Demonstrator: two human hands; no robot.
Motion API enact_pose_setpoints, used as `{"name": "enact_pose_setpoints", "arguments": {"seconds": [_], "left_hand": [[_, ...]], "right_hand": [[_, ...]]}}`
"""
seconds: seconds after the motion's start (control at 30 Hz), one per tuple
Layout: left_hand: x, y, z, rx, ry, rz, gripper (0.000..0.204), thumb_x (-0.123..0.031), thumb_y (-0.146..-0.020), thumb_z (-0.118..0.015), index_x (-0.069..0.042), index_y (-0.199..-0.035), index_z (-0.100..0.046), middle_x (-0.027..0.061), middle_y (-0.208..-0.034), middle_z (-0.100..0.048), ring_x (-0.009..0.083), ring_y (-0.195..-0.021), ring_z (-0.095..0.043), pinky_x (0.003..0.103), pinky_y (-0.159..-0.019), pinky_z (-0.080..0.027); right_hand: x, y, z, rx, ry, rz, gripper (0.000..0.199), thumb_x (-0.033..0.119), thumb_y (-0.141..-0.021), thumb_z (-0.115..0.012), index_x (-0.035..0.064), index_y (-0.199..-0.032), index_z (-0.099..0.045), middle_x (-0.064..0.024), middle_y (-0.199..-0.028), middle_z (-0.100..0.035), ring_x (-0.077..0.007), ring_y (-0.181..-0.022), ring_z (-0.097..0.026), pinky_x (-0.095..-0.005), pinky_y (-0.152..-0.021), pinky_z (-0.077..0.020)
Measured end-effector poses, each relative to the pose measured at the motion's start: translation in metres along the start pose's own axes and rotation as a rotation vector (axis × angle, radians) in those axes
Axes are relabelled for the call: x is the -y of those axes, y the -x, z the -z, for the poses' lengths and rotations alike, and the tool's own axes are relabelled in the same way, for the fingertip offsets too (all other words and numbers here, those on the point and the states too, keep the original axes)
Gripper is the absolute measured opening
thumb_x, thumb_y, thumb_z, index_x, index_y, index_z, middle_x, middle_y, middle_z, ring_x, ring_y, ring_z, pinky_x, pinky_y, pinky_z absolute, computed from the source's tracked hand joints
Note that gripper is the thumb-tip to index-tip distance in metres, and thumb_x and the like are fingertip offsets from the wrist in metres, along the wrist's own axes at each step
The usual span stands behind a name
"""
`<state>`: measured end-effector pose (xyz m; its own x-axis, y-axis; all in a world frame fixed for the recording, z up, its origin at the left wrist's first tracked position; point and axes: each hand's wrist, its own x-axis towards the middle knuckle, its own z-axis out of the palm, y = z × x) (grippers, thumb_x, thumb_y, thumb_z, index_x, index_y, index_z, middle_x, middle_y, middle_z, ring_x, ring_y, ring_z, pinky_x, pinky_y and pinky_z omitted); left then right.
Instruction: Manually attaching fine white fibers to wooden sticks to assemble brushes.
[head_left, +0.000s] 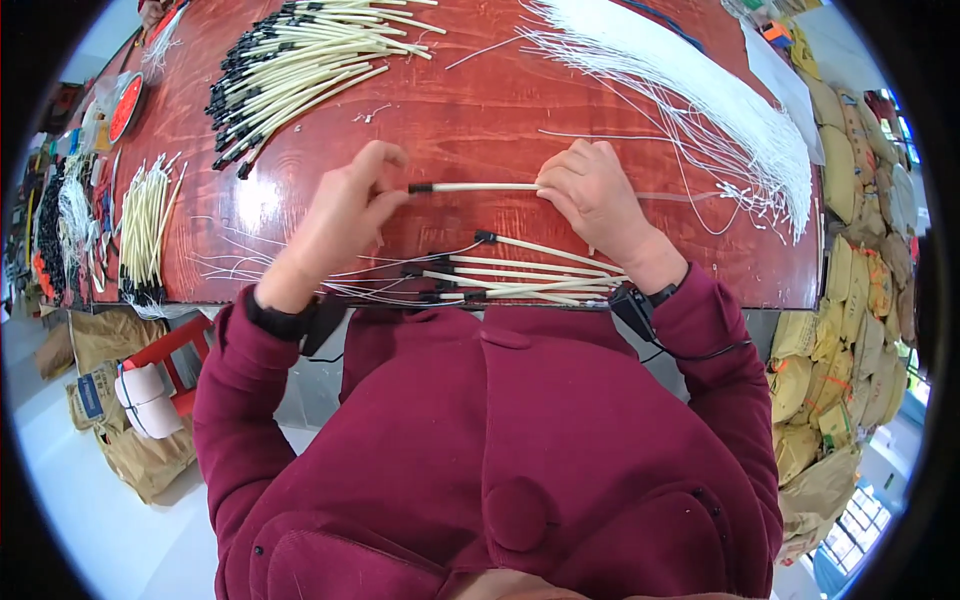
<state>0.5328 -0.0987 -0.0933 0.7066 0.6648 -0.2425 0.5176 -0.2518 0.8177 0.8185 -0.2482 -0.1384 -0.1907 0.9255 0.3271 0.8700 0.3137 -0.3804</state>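
My right hand pinches the plain end of a pale cream stick between thumb and fingers. The stick lies level above the red table, its black end cap pointing left. Just beyond that cap is my left hand, thumb and forefinger curved apart with a gap between them; no grip on the cap shows. Nearer my body, several similar black-capped sticks lie side by side. Thin white strings trail leftward from them, partly under my left wrist.
A large heap of capped sticks lies at the far left, a smaller bundle at the left edge. White strings spread across the far right. A red dish stands at left. Stacked sacks flank the red table.
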Motion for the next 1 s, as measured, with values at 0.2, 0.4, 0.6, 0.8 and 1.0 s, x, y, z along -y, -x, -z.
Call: {"name": "enact_pose_setpoints", "arguments": {"seconds": [0.2,0.4,0.6,0.8,1.0], "left_hand": [[0.09,0.028,0.099,-0.28,-0.723,0.007,0.014,-0.009,-0.091,-0.066,0.002,-0.098,-0.066,0.0201,-0.08,-0.068,0.035,-0.073,-0.068,0.039,-0.066,-0.052],[0.122,0.055,0.123,-0.31,-1.026,0.332,0.018,-0.017,-0.089,-0.07,-0.003,-0.1,-0.07,0.0187,-0.101,-0.07,0.039,-0.094,-0.068,0.048,-0.079,-0.053],[0.013,-0.035,0.018,-0.269,-0.549,-0.317,0.032,-0.025,-0.084,-0.079,-0.005,-0.106,-0.069,0.0152,-0.107,-0.067,0.0362,-0.1,-0.067,0.047,-0.082,-0.054],[-0.033,-0.13,-0.102,-0.096,-0.617,-0.623,0.019,-0.014,-0.089,-0.067,-0.003,-0.102,-0.06,0.0158,-0.102,-0.061,0.0364,-0.099,-0.065,0.045,-0.081,-0.056],[-0.024,-0.133,-0.097,0.014,-0.744,-0.67,0.012,-0.005,-0.087,-0.059,-0.001,-0.099,-0.057,0.0167,-0.098,-0.059,0.0359,-0.095,-0.064,0.044,-0.078,-0.055]], "right_hand": [[-0.013,0.035,0.044,0.093,-0.107,-0.065,0.008,0.015,-0.086,-0.074,0.0085,-0.09,-0.071,0.0016,-0.096,-0.07,-0.0211,-0.094,-0.058,-0.0373,-0.087,-0.0401],[-0.014,0.066,0.059,0.337,-0.198,-0.106,0.018,0.021,-0.086,-0.075,0.0076,-0.098,-0.072,-0.0009,-0.106,-0.071,-0.023,-0.099,-0.058,-0.0386,-0.09,-0.0403],[-0.012,0.06,0.054,0.127,-0.035,-0.202,0.038,0.024,-0.09,-0.072,0.0046,-0.122,-0.066,-0.0089,-0.132,-0.064,-0.0291,-0.114,-0.055,-0.0405,-0.101,-0.0393],[-0.035,0.046,0.033,-0.054,0.137,-0.277,0.051,0.028,-0.095,-0.067,0.0027,-0.139,-0.058,-0.0112,-0.147,-0.055,-0.0316,-0.122,-0.052,-0.0426,-0.107,-0.0373],[-0.063,0.052,0.029,0.02,0.267,-0.302,0.059,0.035,-0.099,-0.062,0.0011,-0.146,-0.052,-0.0121,-0.156,-0.046,-0.0326,-0.132,-0.046,-0.0441,-0.113,-0.0336]]}}
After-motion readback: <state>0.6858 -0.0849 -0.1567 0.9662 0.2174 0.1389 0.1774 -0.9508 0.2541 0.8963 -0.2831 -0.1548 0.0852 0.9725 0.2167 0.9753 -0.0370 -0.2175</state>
